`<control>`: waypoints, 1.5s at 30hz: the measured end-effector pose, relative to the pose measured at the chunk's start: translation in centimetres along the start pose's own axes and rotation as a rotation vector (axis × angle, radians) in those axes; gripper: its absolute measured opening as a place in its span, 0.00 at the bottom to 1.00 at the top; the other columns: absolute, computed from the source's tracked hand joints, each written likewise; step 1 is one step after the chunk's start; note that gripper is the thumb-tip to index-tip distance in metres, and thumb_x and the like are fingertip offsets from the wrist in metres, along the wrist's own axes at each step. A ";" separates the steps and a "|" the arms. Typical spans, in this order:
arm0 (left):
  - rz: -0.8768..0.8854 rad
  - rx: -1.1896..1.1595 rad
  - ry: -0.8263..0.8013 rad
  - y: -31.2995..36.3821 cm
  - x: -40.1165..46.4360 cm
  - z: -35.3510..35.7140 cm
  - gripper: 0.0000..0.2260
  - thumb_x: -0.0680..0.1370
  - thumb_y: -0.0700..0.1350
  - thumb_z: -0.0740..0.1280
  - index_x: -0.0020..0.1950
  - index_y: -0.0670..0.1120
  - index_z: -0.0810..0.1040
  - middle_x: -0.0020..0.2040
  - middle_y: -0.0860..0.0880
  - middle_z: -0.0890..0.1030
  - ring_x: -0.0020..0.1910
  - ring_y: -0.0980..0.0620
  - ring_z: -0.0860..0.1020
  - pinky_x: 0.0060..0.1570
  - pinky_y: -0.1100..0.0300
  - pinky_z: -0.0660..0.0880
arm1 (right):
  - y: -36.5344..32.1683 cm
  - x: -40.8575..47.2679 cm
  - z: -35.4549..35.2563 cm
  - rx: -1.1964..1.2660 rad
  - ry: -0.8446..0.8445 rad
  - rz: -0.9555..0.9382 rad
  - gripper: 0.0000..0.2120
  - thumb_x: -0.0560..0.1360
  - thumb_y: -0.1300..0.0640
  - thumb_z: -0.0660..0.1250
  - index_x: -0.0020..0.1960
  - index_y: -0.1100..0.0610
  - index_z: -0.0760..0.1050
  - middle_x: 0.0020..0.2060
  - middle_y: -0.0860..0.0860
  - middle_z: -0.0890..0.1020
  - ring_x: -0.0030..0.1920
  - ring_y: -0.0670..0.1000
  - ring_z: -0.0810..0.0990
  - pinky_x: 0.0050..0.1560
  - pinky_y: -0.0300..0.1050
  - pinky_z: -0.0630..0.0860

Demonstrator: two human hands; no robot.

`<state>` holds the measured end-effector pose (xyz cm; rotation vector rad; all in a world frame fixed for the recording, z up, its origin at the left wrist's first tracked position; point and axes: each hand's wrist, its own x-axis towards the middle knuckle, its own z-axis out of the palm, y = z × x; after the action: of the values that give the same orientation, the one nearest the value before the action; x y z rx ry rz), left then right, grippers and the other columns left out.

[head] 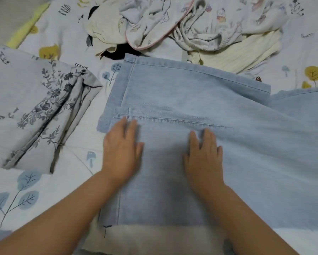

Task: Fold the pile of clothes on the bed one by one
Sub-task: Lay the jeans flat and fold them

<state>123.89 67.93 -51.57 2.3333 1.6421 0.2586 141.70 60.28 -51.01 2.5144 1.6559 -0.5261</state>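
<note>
I press both hands — left hand (122, 150), right hand (203, 156) — spread flat on the light-blue jeans (191, 100), smoothing the fold.

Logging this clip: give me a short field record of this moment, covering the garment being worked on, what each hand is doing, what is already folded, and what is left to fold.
garment in work: light blue jeans, lying flat on the bed sheet, one part folded over another
left hand: flat on the jeans near their left edge, fingers straight
right hand: flat on the jeans, fingers straight
already folded: grey floral cloth, left of the jeans
left to fold: pile of pale printed clothes, beyond the jeans
stage: pressing or smoothing the fold, judging by the flat palms
</note>
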 end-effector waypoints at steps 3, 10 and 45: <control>0.152 0.237 -0.360 1.4 -1.6 2.4 0.28 0.80 0.57 0.54 0.77 0.51 0.50 0.78 0.46 0.46 0.76 0.45 0.47 0.71 0.42 0.44 | 1.4 -1.8 1.8 -0.062 -0.236 -0.066 0.29 0.81 0.50 0.49 0.76 0.53 0.38 0.75 0.59 0.40 0.75 0.58 0.41 0.73 0.54 0.44; 0.216 0.298 -0.418 5.1 0.0 1.9 0.17 0.79 0.52 0.55 0.66 0.48 0.67 0.67 0.46 0.68 0.65 0.47 0.68 0.62 0.55 0.63 | 4.2 -2.6 -0.8 -0.001 -0.273 -0.159 0.20 0.77 0.57 0.58 0.68 0.55 0.64 0.66 0.56 0.67 0.67 0.56 0.66 0.63 0.49 0.65; 0.605 0.056 -0.646 46.4 -3.4 14.7 0.12 0.79 0.46 0.55 0.55 0.43 0.75 0.57 0.43 0.75 0.55 0.43 0.74 0.53 0.55 0.67 | 48.4 -7.6 -8.0 -0.254 -0.323 0.075 0.57 0.67 0.50 0.72 0.72 0.47 0.26 0.72 0.55 0.29 0.71 0.56 0.26 0.69 0.64 0.34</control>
<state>168.52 48.27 -50.40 2.5171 0.6415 -0.3972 184.67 35.79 -46.63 2.1673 1.4074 -0.6304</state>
